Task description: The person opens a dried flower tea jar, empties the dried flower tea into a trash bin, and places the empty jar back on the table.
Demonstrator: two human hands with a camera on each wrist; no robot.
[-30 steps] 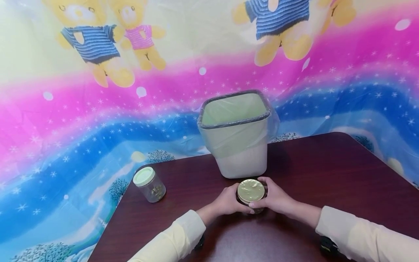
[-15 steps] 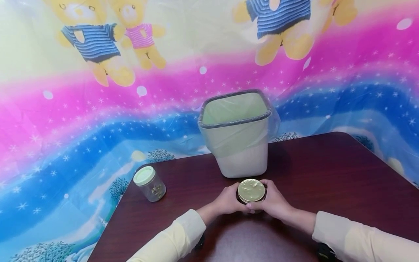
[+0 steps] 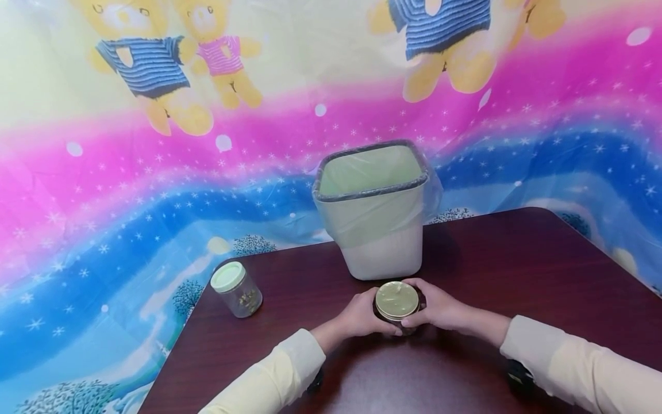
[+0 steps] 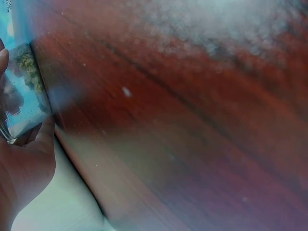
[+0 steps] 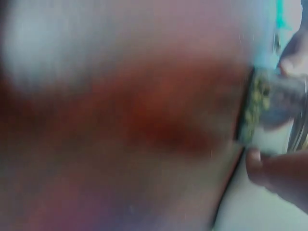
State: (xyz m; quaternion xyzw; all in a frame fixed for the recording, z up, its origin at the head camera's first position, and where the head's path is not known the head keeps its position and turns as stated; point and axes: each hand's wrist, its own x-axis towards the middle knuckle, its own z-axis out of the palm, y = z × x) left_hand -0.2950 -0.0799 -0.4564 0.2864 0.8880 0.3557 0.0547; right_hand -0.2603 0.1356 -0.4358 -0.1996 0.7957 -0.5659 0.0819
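A clear jar with a shiny, slightly wrinkled gold top (image 3: 397, 299) stands upright on the dark red table (image 3: 517, 276). My left hand (image 3: 362, 317) grips its left side, thumb across the front. From the right, my right hand (image 3: 437, 308) holds it too, fingers behind the rim and thumb at the front just under the gold top. Yellow-green dried bits show low in the jar (image 4: 31, 72) in the left wrist view, above the left hand (image 4: 29, 166). The right wrist view is blurred, with the right hand (image 5: 284, 175) beside the jar (image 5: 276, 103).
Behind the jar stands a pale bin (image 3: 385, 253) lined with a clear bag, its rim grey. At the table's left edge is a second clear jar (image 3: 243, 299) with a pale green lid and small bits inside. A printed bear cloth (image 3: 289, 138) hangs behind.
My right hand swung toward me round the jar's rim, then back out to the right, its fingers again behind the rim. My left hand and the jar have stayed in place.
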